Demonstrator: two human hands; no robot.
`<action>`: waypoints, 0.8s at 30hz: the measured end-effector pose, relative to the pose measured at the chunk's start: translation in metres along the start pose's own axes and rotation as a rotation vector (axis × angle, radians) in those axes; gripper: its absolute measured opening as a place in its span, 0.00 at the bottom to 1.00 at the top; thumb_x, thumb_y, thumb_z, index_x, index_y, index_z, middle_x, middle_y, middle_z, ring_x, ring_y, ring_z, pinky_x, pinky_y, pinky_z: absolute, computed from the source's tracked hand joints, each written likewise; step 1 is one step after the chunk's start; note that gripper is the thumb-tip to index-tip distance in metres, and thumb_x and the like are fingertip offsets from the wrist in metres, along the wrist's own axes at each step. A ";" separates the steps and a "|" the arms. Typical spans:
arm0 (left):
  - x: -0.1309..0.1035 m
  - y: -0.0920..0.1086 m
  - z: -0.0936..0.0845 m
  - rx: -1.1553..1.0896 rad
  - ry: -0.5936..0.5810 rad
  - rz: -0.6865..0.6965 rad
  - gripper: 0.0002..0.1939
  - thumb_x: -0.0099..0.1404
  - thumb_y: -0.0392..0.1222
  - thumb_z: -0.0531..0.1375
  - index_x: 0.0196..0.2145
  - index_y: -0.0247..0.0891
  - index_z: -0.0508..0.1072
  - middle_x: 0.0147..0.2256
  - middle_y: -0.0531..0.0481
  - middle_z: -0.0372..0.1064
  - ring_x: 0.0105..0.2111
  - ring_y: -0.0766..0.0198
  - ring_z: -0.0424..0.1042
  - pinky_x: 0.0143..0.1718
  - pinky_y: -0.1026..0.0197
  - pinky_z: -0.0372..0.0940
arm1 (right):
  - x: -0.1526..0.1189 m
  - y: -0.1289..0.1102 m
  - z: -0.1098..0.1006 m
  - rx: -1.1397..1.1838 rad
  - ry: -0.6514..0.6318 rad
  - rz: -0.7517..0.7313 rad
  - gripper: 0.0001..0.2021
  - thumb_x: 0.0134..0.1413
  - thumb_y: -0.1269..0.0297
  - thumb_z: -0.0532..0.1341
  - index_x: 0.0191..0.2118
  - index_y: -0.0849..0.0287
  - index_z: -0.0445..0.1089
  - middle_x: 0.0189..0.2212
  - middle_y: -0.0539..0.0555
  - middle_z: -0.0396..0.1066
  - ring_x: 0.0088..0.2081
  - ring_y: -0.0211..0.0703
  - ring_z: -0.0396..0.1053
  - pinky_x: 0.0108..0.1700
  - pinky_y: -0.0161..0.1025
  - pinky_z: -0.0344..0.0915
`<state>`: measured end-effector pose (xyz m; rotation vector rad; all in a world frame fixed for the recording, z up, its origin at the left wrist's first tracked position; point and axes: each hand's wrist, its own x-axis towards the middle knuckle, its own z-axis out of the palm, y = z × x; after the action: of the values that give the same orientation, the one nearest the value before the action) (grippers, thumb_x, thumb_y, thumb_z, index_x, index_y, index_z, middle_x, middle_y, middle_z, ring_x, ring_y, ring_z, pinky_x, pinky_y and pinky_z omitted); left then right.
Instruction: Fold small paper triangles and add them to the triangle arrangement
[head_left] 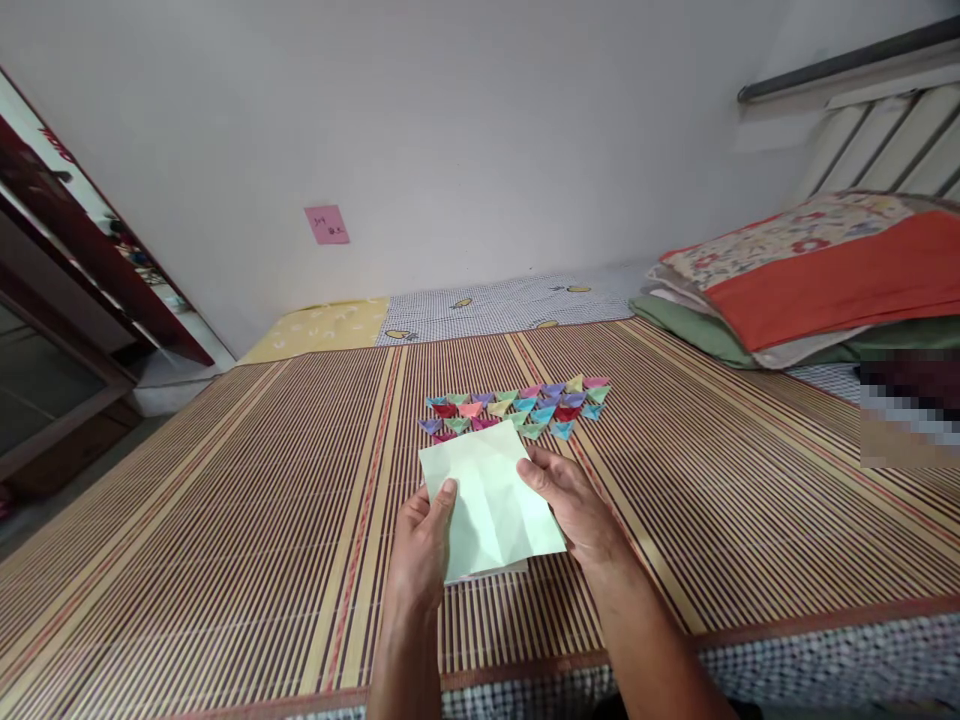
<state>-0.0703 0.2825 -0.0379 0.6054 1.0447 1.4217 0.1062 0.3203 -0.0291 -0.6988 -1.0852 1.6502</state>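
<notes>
A square sheet of pale green paper (491, 505), with crease lines across it, is held up between my two hands. My left hand (421, 545) grips its left edge, thumb on top and fingers behind. On the right edge, my right hand (574, 505) pinches the sheet in the same way. Under the sheet's lower edge shows a strip of other paper (495, 572), mostly hidden. Just beyond the sheet, several small folded paper boats (544, 405) in many colours lie in rows, the nearest partly covered by the sheet.
A striped bamboo mat (262, 520) covers the bed, with checked cloth (510, 305) and yellow cloth (330, 325) behind. Folded bedding (825, 270) is piled at the right, by a radiator (885, 140). A pink note (327, 225) is on the wall. A doorway (112, 230) opens at left.
</notes>
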 end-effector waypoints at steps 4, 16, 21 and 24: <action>-0.001 -0.001 0.001 0.029 -0.008 0.010 0.26 0.52 0.53 0.76 0.42 0.31 0.81 0.32 0.40 0.83 0.33 0.49 0.83 0.32 0.57 0.75 | 0.001 0.004 -0.001 -0.026 0.000 -0.020 0.22 0.54 0.45 0.71 0.47 0.57 0.79 0.37 0.57 0.82 0.37 0.51 0.80 0.38 0.42 0.73; -0.002 0.003 0.000 0.018 0.017 -0.006 0.26 0.48 0.56 0.77 0.37 0.32 0.82 0.30 0.42 0.82 0.31 0.52 0.82 0.30 0.58 0.75 | 0.001 0.004 -0.005 -0.130 0.107 -0.051 0.21 0.57 0.43 0.68 0.42 0.58 0.80 0.31 0.54 0.80 0.32 0.47 0.77 0.33 0.38 0.69; 0.003 0.001 -0.011 0.058 0.021 0.044 0.27 0.51 0.58 0.75 0.38 0.31 0.82 0.30 0.42 0.81 0.31 0.53 0.81 0.30 0.59 0.74 | 0.003 0.010 -0.005 -0.185 0.135 -0.061 0.21 0.57 0.45 0.69 0.45 0.58 0.81 0.35 0.55 0.81 0.35 0.48 0.77 0.37 0.38 0.70; 0.007 0.002 -0.020 0.123 0.072 0.122 0.27 0.52 0.60 0.74 0.36 0.31 0.81 0.29 0.42 0.81 0.32 0.53 0.81 0.30 0.59 0.74 | 0.006 0.014 -0.006 -0.278 0.186 -0.110 0.22 0.58 0.44 0.67 0.43 0.59 0.81 0.33 0.55 0.81 0.35 0.50 0.76 0.35 0.38 0.69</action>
<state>-0.0894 0.2847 -0.0467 0.7226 1.1753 1.5023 0.1039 0.3265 -0.0438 -0.9352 -1.2070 1.3258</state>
